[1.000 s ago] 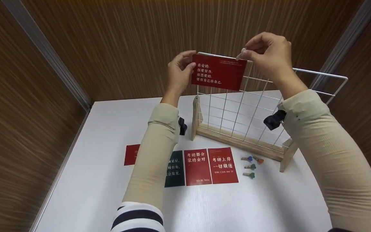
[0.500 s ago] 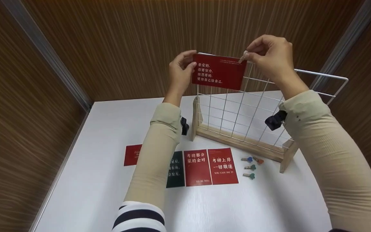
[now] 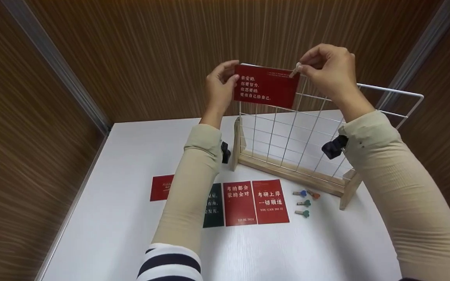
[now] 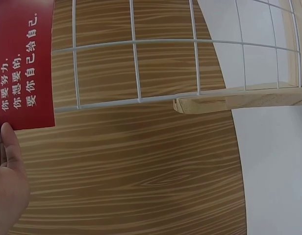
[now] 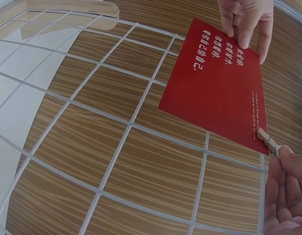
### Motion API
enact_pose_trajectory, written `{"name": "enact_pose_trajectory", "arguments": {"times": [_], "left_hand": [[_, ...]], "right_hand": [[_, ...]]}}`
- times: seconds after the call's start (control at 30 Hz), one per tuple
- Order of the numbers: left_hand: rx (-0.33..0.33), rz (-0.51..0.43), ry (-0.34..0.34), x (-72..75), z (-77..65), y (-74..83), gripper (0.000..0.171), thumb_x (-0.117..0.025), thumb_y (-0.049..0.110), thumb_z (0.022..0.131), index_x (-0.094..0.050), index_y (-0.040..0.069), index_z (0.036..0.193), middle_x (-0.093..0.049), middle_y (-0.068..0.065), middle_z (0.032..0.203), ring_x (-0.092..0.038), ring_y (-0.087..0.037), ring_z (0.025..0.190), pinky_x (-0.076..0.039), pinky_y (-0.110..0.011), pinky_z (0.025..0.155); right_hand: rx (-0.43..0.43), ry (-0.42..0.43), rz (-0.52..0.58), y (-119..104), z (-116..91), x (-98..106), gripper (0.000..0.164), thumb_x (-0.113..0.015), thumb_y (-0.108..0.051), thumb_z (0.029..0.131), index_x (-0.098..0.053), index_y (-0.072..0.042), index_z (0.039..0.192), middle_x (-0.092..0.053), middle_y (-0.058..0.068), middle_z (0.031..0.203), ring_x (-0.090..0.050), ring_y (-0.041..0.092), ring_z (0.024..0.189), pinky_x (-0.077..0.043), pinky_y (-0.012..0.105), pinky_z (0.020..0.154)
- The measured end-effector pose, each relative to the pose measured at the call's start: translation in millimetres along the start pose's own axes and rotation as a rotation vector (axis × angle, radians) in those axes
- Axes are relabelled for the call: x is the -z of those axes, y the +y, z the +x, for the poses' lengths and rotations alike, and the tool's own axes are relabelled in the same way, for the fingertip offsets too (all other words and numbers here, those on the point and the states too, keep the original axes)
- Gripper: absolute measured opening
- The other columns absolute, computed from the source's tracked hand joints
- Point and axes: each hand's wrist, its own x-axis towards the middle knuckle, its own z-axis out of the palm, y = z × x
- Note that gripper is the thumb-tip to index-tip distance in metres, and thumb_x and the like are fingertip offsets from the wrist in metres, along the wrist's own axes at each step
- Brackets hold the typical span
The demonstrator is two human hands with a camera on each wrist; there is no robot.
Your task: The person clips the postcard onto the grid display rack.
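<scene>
A red card with white lettering (image 3: 266,88) lies against the top left corner of a white wire grid (image 3: 293,132) on a wooden stand. My left hand (image 3: 219,88) pinches the card's left edge between thumb and fingers. Between the thumb and forefinger of my right hand (image 3: 332,70) is a small wooden clothespin (image 5: 270,142) with a pale end. Its tip sits over the card's upper right corner, at the grid's top wire. In the left wrist view, the card (image 4: 26,63) hangs in front of the wires with the left thumb on it.
On the white table (image 3: 225,249) lie a dark green card (image 3: 214,207), two red cards (image 3: 240,203) side by side and another red card (image 3: 160,189) partly behind the left sleeve. Several small coloured clothespins (image 3: 302,203) lie by the stand's wooden base (image 3: 287,171).
The clothespin in my right hand has come down over the card's upper right corner. My left hand and the card have shifted very slightly right.
</scene>
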Motion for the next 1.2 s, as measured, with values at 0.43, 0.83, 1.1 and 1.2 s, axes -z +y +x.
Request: {"name": "enact_pose_trajectory", "arguments": {"times": [0.43, 0.83, 1.1, 1.2], "left_hand": [[-0.010, 0.067, 0.004, -5.2, -1.7, 1.5, 0.039, -0.057, -0.009, 0.090, -0.060, 0.002, 0.127, -0.059, -0.012, 0.115, -0.058, -0.016, 0.104, -0.045, -0.017, 0.089], [-0.047, 0.046, -0.017, -5.3, -2.1, -1.2, 0.043, -0.057, -0.009, 0.089, -0.056, 0.000, 0.131, -0.059, -0.015, 0.121, -0.058, -0.017, 0.107, -0.044, -0.018, 0.092], [-0.039, -0.014, -0.034, -6.2, -2.2, 0.1, 0.047, -0.065, -0.001, 0.088, -0.052, -0.003, 0.133, -0.058, -0.015, 0.128, -0.058, -0.015, 0.109, -0.044, -0.019, 0.092], [-0.041, -0.027, -0.039, -5.1, -3.0, 0.3, 0.048, -0.067, 0.003, 0.088, -0.052, -0.003, 0.133, -0.057, -0.016, 0.129, -0.058, -0.015, 0.110, -0.043, -0.019, 0.094]], "right_hand": [[-0.005, -0.011, 0.006, 2.1, -1.3, -2.8, 0.017, -0.071, -0.017, 0.087, -0.068, -0.005, 0.097, -0.068, 0.004, 0.092, -0.061, 0.009, 0.078, -0.049, 0.018, 0.072], [0.044, -0.034, -0.031, 3.1, -3.3, -5.7, 0.020, -0.065, -0.017, 0.091, -0.069, -0.004, 0.106, -0.069, 0.007, 0.100, -0.060, 0.008, 0.082, -0.049, 0.019, 0.074], [0.068, -0.020, -0.024, 3.6, -3.3, -5.7, 0.025, -0.065, -0.016, 0.090, -0.066, -0.005, 0.112, -0.066, 0.007, 0.105, -0.060, 0.010, 0.089, -0.049, 0.021, 0.081], [0.070, -0.021, -0.022, 3.9, -3.9, -5.0, 0.029, -0.066, -0.017, 0.090, -0.064, -0.006, 0.117, -0.064, 0.007, 0.109, -0.060, 0.013, 0.094, -0.048, 0.022, 0.085]]}}
